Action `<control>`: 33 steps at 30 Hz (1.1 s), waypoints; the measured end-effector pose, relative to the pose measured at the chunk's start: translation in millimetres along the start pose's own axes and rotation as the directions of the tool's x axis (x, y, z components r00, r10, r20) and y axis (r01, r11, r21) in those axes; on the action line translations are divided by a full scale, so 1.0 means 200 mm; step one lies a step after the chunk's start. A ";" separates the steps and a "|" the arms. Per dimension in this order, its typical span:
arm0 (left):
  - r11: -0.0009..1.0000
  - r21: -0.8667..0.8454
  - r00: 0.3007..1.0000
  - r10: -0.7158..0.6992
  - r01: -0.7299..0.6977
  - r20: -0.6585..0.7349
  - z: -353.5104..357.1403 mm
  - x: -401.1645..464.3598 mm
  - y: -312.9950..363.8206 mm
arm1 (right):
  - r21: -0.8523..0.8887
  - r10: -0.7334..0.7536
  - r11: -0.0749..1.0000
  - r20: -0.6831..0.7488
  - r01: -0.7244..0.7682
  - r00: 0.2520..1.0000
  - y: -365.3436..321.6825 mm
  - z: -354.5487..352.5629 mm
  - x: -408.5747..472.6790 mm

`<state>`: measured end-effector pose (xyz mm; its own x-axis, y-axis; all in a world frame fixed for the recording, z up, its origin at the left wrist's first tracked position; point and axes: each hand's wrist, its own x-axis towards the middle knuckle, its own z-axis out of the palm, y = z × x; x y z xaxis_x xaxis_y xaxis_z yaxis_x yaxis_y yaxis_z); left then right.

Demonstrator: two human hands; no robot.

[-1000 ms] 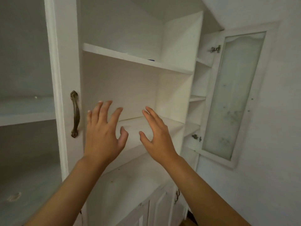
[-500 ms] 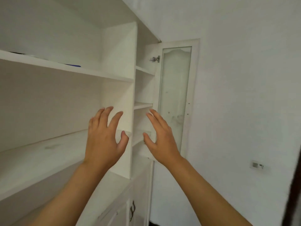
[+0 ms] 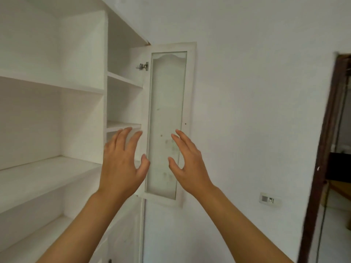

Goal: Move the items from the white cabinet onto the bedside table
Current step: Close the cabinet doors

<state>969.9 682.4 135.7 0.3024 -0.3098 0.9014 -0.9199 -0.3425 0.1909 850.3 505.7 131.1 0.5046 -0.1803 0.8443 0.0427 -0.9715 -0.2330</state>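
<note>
Head view, looking up and forward at the white cabinet (image 3: pixel 81 118), which fills the 9 o'clock half of the view.

Left hand (image 3: pixel 121 168): raised, back of hand to camera, fingers straight and slightly spread, thumb out toward 3 o'clock. Released, grasping nothing. Its fingertips overlap the front edge of the narrow shelf (image 3: pixel 123 126) in the cabinet's right-hand column; contact cannot be told.

Right hand (image 3: pixel 187 164): raised at about the same height, fingers straight and fanned toward 11 o'clock, thumb out toward 9 o'clock. Also released, nothing in it. It sits in front of the lower part of the glass door (image 3: pixel 167 120); touching or not cannot be told.

The two hands are near each other, apart, thumbs facing across the gap.

The glass door stands swung open, frosted pane in a white frame, a metal hinge (image 3: pixel 142 66) at its upper inner edge, at 12 o'clock from the left hand.

Cabinet: wide shelves (image 3: pixel 43 175) toward 9 o'clock, narrower shelves in the column beside the door. No items can be made out on the shelf surfaces that show.

Bedside table: not in view.

White wall (image 3: pixel 256 111) toward 3 o'clock, with a wall socket (image 3: pixel 269 199) at 4 o'clock. A dark wooden door frame (image 3: pixel 326 149) runs down the far 3 o'clock edge.
</note>
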 end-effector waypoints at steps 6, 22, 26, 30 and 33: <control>0.998 -0.056 0.998 -0.013 0.017 0.063 0.31 0.11 0.07 | -0.034 0.061 0.998 -0.020 -0.061 0.998 0.32 -0.02 0.05; 0.983 -0.184 0.991 0.021 0.005 0.136 1.12 0.56 -0.41 | -0.166 0.174 0.969 -0.079 -0.185 0.982 0.88 0.45 0.45; 0.975 -0.221 0.987 0.032 0.003 0.156 1.25 0.68 -0.57 | -0.200 0.199 0.956 -0.094 -0.214 0.975 0.96 0.57 0.56; 0.970 -0.243 0.988 0.031 0.007 0.154 1.35 0.72 -0.72 | -0.237 0.217 0.944 -0.078 -0.230 0.973 1.03 0.67 0.63; 0.966 -0.258 0.989 0.029 0.009 0.143 1.39 0.73 -0.81 | -0.264 0.206 0.940 -0.074 -0.218 0.976 1.07 0.72 0.67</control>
<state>1232.0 445.3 128.4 0.3078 -0.4435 0.8418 -0.9505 -0.1043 0.2926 1050.9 295.9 126.1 0.4374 -0.3873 0.8116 -0.2972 -0.9141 -0.2760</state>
